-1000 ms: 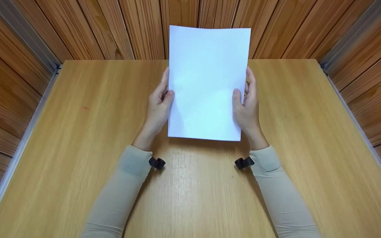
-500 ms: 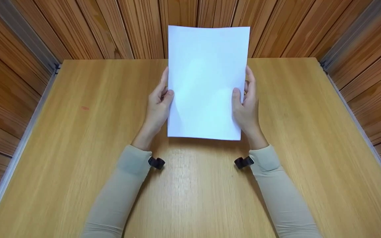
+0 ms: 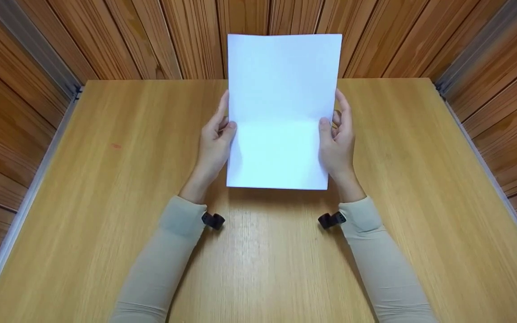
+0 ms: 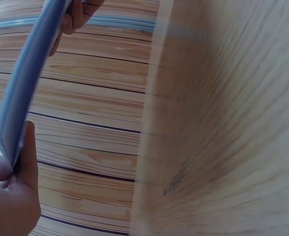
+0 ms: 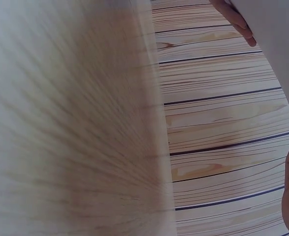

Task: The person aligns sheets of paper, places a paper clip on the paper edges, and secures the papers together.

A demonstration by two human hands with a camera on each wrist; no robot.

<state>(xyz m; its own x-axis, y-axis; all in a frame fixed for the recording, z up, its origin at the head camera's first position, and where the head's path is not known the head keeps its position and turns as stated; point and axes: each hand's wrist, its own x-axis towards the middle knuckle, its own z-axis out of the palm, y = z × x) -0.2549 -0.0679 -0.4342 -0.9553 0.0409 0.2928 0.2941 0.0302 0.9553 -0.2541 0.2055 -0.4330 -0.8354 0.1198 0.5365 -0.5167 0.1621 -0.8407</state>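
Observation:
A blank white sheet of paper (image 3: 281,89), possibly more than one layer, is held up above the table in the head view, tilted with its long sides running away from me. My left hand (image 3: 216,139) pinches its left edge, thumb on the front and fingers behind. On the opposite edge my right hand (image 3: 338,146) grips it the same way. The left wrist view shows the paper (image 4: 28,73) nearly edge-on, slightly bowed. In the right wrist view the paper (image 5: 277,44) appears at the upper right. The fingertips behind it are partly hidden.
A light wooden table (image 3: 258,260) spreads beneath my hands, with a small reddish mark (image 3: 115,146) at left. Wood-plank walls (image 3: 128,40) stand behind and on both sides. A small black camera (image 3: 213,220) sits on each sleeved wrist.
The paper's upper right corner and my right hand have shifted slightly right and up. A faint crosswise bend now shows across the middle of the paper. My left hand has hardly moved.

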